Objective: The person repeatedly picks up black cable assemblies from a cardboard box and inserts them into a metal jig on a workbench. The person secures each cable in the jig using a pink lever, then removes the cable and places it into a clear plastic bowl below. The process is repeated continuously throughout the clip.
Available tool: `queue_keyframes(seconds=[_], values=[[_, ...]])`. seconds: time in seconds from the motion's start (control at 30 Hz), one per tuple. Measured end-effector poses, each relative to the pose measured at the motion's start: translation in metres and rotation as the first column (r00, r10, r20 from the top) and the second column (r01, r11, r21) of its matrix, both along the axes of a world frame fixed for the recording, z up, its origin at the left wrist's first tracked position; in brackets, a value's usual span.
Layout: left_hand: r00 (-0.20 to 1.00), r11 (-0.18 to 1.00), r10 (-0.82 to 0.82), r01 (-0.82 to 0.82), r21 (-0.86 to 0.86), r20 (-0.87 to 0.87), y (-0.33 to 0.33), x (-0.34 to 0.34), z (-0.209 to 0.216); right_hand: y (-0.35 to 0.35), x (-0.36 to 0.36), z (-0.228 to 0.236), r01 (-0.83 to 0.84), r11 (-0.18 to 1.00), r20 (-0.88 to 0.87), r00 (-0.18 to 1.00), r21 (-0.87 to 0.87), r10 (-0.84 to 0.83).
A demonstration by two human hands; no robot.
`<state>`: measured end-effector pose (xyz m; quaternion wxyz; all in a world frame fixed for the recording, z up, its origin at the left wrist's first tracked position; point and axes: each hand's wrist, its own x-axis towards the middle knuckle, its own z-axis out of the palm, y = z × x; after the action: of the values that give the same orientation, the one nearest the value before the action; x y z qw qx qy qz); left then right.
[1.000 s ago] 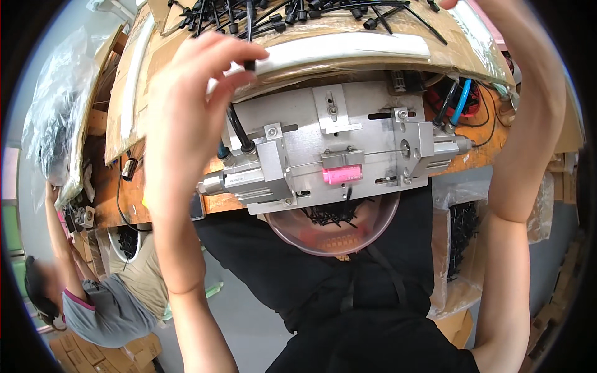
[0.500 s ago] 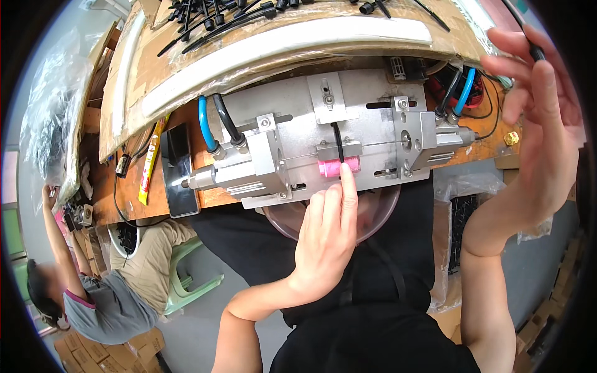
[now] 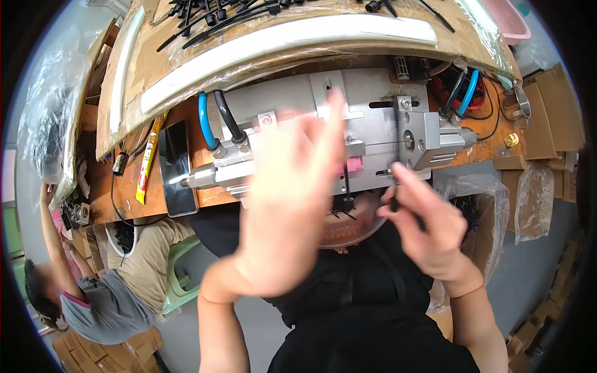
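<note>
A: Where is the workpiece?
B: A slim black rod (image 3: 347,177) lies across the pink block (image 3: 354,164) at the fixture's front; its lower end sits over the basin (image 3: 367,231) on the lap.

A: Hands?
B: Right hand (image 3: 432,230): thumb and forefinger pinch a second black rod (image 3: 393,204), its full run lost in blur. Left hand (image 3: 289,193): blurred above the fixture, one finger extended; cannot tell whether it holds anything.

A: Step in hand?
B: Judged: handling rods at the fixture, one placed, one held ready. The next move probably calls for the left hand to clear the block and the right to keep its pinch.

A: Materials, working outward?
B: Fixture plate (image 3: 378,171): flat, dull grey metal, slotted. Clamp block (image 3: 428,140): squared, machined metal. Basin: rounded, translucent plastic. Blue hose (image 3: 205,121): smooth, curved. Beyond, knob-ended black rods (image 3: 217,13) are heaped on film-wrapped cardboard (image 3: 180,62) edged by a smooth white strip (image 3: 298,46).
</note>
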<state>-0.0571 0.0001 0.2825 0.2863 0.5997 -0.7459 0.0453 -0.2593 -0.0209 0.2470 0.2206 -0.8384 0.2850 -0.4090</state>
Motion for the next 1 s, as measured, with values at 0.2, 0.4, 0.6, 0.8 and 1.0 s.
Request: queue_keyframes(seconds=[0.2, 0.4, 0.6, 0.8, 1.0], values=[[0.987, 0.972, 0.157, -0.151, -0.179, 0.019, -0.092, 0.048, 0.044, 0.016, 0.023, -0.036, -0.039, 0.999, -0.091, 0.995, 0.028, 0.041], [0.998, 0.992, 0.046, -0.042, 0.122, -0.032, -0.105, 0.068, 0.053, 0.01, 0.029, -0.039, -0.031, 0.999, -0.075, 0.997, 0.033, 0.034], [0.993, 0.977, 0.028, -0.003, 0.213, -0.111, -0.085, 0.08, 0.063, -0.045, 0.004, 0.03, -0.033, 0.955, -0.236, 0.971, -0.295, -0.039], [0.846, 0.964, -0.059, 0.186, 0.19, -0.53, -0.08, 0.134, 0.106, -0.177, 0.029, 0.111, 0.39, 0.821, -0.367, 0.754, -0.417, -0.545], [0.871, 0.994, -0.107, 0.094, -0.05, -0.479, -0.029, 0.072, 0.081, -0.213, 0.036, 0.136, 0.283, 0.936, -0.639, 0.685, -0.21, -0.35]])
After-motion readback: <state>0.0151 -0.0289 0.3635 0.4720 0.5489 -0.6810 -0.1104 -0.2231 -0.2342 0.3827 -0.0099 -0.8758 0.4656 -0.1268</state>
